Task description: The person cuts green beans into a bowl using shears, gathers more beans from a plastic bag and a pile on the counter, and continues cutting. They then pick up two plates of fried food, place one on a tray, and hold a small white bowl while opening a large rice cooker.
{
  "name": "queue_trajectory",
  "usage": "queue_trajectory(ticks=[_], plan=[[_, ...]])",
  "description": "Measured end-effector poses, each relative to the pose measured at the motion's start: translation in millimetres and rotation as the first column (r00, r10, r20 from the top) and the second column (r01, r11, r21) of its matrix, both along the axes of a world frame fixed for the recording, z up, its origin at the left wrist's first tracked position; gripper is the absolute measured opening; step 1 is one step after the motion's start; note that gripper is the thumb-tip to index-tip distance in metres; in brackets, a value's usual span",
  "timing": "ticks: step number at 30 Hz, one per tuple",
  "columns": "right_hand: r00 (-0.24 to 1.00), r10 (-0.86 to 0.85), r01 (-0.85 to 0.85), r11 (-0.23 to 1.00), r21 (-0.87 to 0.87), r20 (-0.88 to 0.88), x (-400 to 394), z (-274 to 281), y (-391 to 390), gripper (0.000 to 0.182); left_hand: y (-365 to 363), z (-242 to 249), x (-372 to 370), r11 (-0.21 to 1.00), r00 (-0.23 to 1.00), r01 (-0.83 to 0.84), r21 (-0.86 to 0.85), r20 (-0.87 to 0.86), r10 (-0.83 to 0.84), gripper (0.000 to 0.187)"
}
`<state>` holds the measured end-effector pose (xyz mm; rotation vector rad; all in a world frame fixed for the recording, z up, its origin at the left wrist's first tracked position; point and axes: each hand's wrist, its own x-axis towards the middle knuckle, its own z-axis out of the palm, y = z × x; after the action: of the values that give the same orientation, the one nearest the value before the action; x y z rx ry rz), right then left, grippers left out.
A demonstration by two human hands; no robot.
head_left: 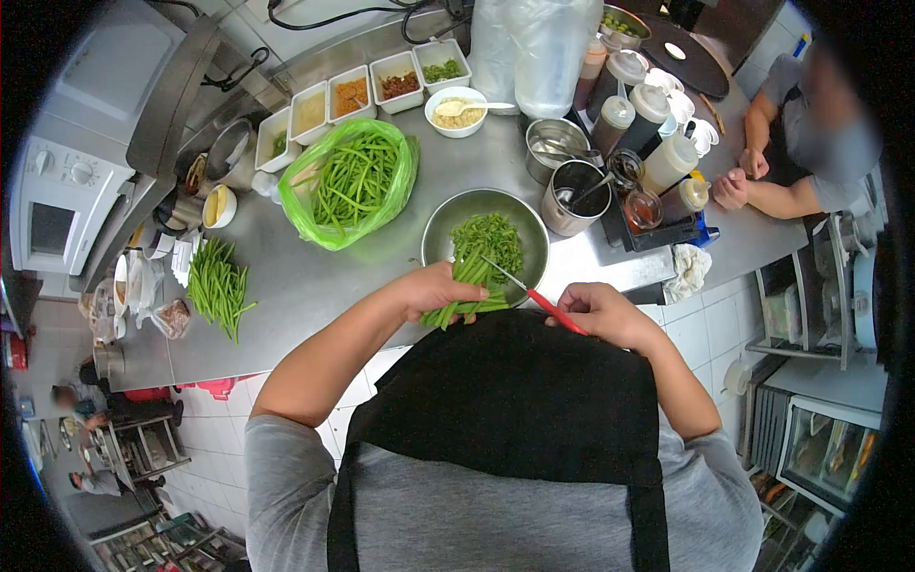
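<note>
Beans [467, 308] bunched at near rim of bowl [533, 227]: left hand's [435, 289] fingers grip bunch, right hand's [610, 316] fingers hold red-handled cutter [556, 311] (scissors or knife, we cannot tell). Step, we judge: cutting; next cut calls for steady bunch.

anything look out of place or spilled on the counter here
Mostly orderly. A white cloth sits crumpled at the counter's right edge, which looks untidy, and a loose pile of beans lies outside the green bag. No clear spill stands out.
</note>
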<state>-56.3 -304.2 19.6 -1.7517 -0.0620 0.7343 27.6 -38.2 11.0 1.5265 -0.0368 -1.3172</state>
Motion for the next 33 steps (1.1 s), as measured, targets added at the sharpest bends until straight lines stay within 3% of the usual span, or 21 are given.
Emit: queue_trajectory(ticks=[4,7,13,17,23,26,29,33], plan=[[1.0,0.001,-0.001,0.999,-0.04,0.001,-2,2,-2,0.015,-2,-3,-2,1.0,1.0,0.008,-0.001,-0.008,-0.008,0.026],[0.995,0.098,-0.089,0.977,-0.193,0.037,-2,-7,-8,0.013,-2,-5,-3,1.0,1.0,-0.002,-0.005,0.029,0.002,0.025],[0.975,-0.074,0.135,0.947,-0.292,0.211,-16,29,-10,0.018,3,1,3,0.998,0.998,-0.049,-0.029,0.025,0.049,0.024],[0.973,0.016,0.075,0.922,-0.38,0.231,-22,50,-12,0.023,3,3,1,0.995,0.994,-0.093,-0.028,0.053,0.095,0.02],[0.954,0.089,0.061,0.878,-0.474,0.288,-21,54,-5,0.024,2,-5,-1,0.998,0.955,-0.041,0.047,0.295,0.026,0.017],[0.949,0.121,0.041,0.868,-0.494,0.292,-20,53,-4,0.023,2,-3,-2,0.996,0.944,-0.034,0.08,0.331,0.006,0.016],[0.95,0.117,0.036,0.879,-0.476,0.289,-21,51,-5,0.021,1,2,-2,0.997,0.954,-0.02,0.078,0.3,-0.005,0.015],[0.976,0.012,0.066,0.935,-0.349,0.218,-23,50,-10,0.017,3,4,-4,0.982,0.986,-0.162,-0.101,0.012,0.164,0.028]])
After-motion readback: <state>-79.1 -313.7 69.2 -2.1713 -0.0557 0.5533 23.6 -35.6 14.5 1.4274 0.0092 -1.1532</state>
